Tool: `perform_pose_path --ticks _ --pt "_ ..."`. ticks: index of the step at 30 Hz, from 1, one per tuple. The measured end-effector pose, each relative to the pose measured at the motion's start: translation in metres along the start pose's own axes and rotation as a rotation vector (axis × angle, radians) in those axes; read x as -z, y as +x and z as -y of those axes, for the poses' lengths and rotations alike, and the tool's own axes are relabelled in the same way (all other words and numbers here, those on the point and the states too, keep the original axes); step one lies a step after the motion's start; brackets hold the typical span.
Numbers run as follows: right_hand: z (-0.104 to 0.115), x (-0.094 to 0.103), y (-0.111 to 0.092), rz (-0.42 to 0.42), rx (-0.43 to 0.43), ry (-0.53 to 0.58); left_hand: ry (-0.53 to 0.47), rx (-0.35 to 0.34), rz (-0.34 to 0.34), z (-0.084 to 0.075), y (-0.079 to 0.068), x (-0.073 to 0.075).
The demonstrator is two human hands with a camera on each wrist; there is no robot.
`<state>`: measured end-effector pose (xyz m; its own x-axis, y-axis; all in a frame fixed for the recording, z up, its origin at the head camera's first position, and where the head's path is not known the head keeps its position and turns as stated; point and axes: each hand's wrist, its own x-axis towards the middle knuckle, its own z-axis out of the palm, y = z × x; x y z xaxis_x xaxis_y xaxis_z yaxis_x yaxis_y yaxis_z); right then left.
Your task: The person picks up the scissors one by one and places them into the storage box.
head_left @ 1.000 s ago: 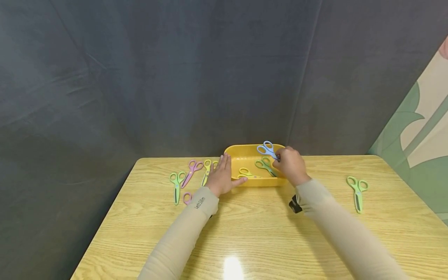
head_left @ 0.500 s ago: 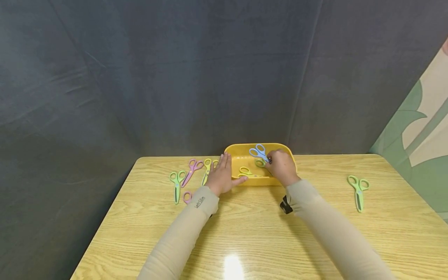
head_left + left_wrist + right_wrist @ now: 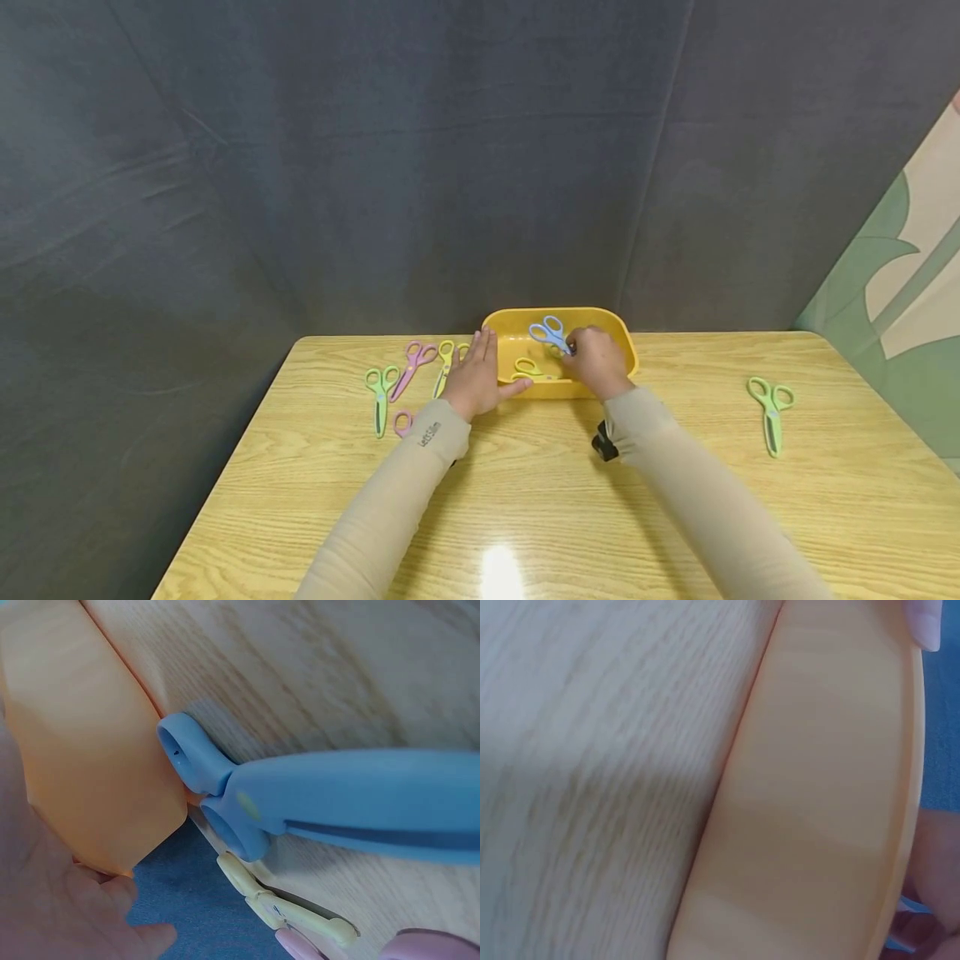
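A yellow bin (image 3: pixel 570 390) stands at the table's back edge. My left hand (image 3: pixel 474 379) rests on its left end, fingers straight along the side and thumb on the front rim. Inside the bin, my right hand (image 3: pixel 597 362) pinches blue scissors (image 3: pixel 547 331) by the blade end, handles pointing up and left. Yellow scissors (image 3: pixel 527 367) lie in the bin beside green scissors (image 3: pixel 556 352), which my right hand mostly covers. In the right wrist view the bin's wall (image 3: pixel 810 780) hides much of that hand (image 3: pixel 939 862).
Left of the bin lie green scissors (image 3: pixel 381 400), pink scissors (image 3: pixel 408 371) and yellow scissors (image 3: pixel 442 367). More pink scissors (image 3: pixel 402 422) are partly under my left sleeve. Another blue pair (image 3: pixel 337 787) shows in the left wrist view. Green scissors (image 3: pixel 771 415) lie far right. A dark curtain (image 3: pixel 480 167) hangs behind.
My right hand has moved left and lower into the bin with the blue scissors, covering more of the green scissors there. The left hand has stayed in place.
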<state>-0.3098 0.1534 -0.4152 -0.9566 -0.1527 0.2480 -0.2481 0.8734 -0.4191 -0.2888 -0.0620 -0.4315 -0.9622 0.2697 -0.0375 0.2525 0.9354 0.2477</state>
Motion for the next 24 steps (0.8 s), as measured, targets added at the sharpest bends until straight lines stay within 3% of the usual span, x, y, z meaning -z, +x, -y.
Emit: perform_pose_path --ticks 13,24 --pt "0.000 -0.011 0.000 0.048 -0.021 0.034 -0.002 0.000 0.004 0.000 0.000 -0.002" --pt "0.003 -0.009 0.002 0.127 -0.048 0.056 -0.008 0.000 0.004 0.000 -0.001 0.001"
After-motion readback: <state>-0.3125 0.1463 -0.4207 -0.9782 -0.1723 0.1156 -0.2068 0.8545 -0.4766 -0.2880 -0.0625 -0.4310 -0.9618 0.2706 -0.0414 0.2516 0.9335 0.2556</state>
